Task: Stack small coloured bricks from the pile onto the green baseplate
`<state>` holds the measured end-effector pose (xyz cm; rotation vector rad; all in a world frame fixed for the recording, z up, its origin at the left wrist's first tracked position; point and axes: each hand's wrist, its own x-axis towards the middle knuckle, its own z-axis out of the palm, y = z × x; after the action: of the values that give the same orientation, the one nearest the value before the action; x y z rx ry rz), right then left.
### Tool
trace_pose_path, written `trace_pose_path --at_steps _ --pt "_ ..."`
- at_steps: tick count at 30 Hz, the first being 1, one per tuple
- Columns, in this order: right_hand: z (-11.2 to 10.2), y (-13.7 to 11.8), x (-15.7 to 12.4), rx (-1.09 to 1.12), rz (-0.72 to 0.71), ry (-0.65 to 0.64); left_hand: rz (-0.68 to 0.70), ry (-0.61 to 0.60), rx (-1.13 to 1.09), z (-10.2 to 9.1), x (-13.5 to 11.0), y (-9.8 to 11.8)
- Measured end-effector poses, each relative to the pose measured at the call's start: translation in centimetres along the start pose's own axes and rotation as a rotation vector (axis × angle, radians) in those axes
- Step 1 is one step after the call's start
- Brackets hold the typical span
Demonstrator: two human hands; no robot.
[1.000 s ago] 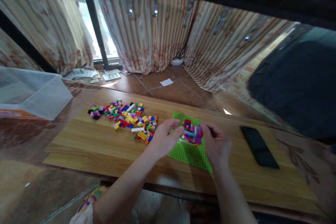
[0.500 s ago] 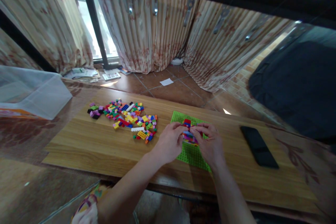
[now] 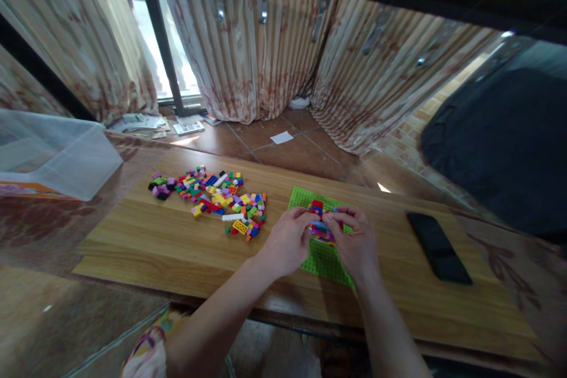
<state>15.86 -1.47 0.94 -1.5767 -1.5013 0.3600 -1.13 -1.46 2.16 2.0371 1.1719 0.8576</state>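
Note:
A small multicoloured brick build [image 3: 319, 221] stands on a green baseplate [image 3: 325, 260] on the wooden board. My left hand [image 3: 287, 240] is curled against the build's left side, fingers closed on it. My right hand [image 3: 354, 243] grips the build from the right, its fingers bent over the top and hiding much of it. The fingertips of both hands nearly meet over the bricks. A loose pile of coloured bricks [image 3: 212, 196] lies to the left of the baseplate, apart from both hands.
A black phone [image 3: 438, 247] lies on the board to the right. A translucent plastic box [image 3: 53, 153] sits at the far left. Curtains and a tiled floor with papers [image 3: 142, 124] lie beyond the table; a dark bulky shape [image 3: 500, 136] fills the right.
Both hands have closed in from the sides onto the brick build and now cover most of it. Between half a second ago and now they barely shifted.

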Motion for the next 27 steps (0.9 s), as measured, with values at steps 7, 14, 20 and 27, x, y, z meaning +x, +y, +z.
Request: trace_pose_path --at_steps 7,14,20,27 --pt "0.68 -0.26 -0.37 0.036 0.034 0.029 -0.002 0.015 -0.003 0.19 0.04 -0.09" --pt "0.68 -0.63 -0.60 -0.045 -0.034 0.051 0.007 0.012 -0.001 0.16 -0.12 0.00" --pt "0.53 -0.69 -0.53 -0.022 -0.007 0.061 0.020 0.003 0.032 0.22 -0.11 0.11" --pt "0.76 0.16 -0.17 0.105 0.079 0.084 0.011 -0.024 0.070 0.50 -0.11 0.33"
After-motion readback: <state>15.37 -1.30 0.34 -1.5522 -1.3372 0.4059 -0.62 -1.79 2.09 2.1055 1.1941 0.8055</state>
